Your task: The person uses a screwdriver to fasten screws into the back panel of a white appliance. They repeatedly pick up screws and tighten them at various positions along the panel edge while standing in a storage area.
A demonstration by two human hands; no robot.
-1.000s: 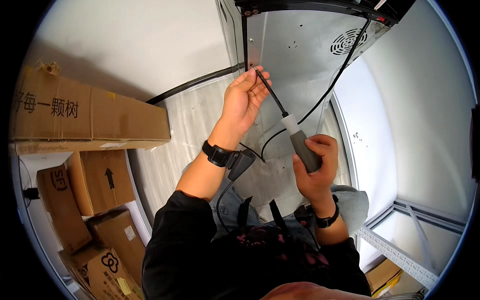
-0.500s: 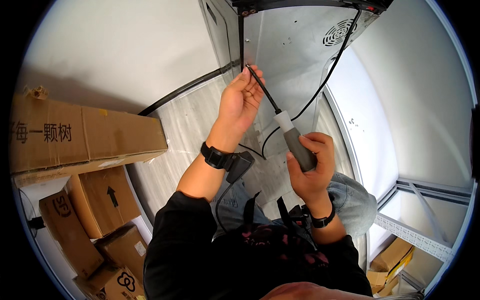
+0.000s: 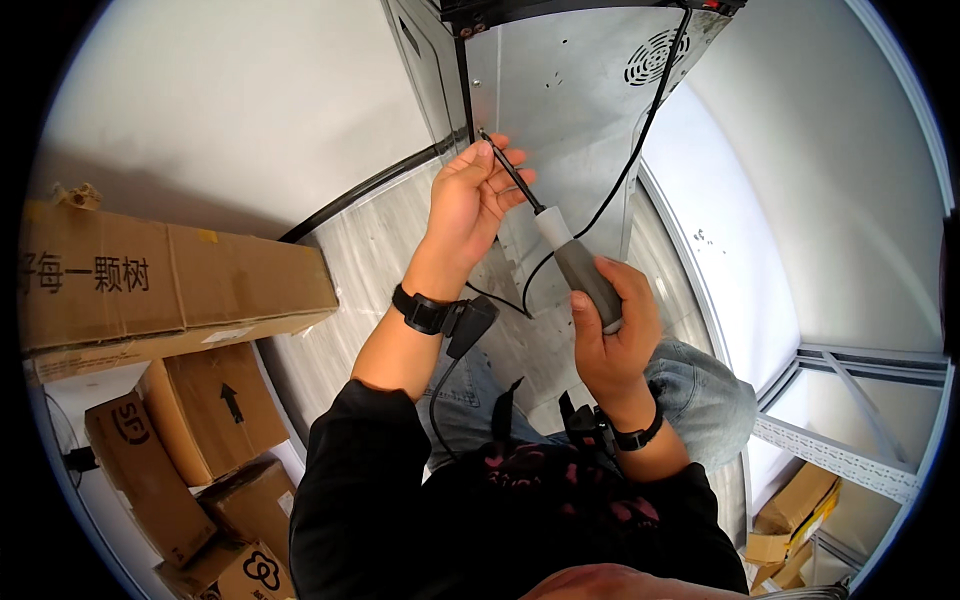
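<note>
My right hand (image 3: 610,335) grips the grey handle of a screwdriver (image 3: 570,262), whose thin black shaft slants up and left. My left hand (image 3: 470,195) is raised with its fingertips pinching the shaft near the tip, which rests against the left edge of a grey metal back panel (image 3: 580,90) of an appliance. A round vent grille (image 3: 655,58) sits near the panel's top right. A black cable (image 3: 640,140) hangs down across the panel and curls behind the screwdriver. Both wrists wear black bands.
Several cardboard boxes (image 3: 170,290) are stacked at the left. A black hose (image 3: 360,190) runs along the pale wall base. A white metal frame (image 3: 850,460) and more cardboard (image 3: 790,520) lie at the lower right. My bent knee in jeans (image 3: 700,390) is below the hands.
The view has shifted so the panel and hands sit lower and more central. Both hands keep their hold on the screwdriver, with its tip still at the panel's left edge.
</note>
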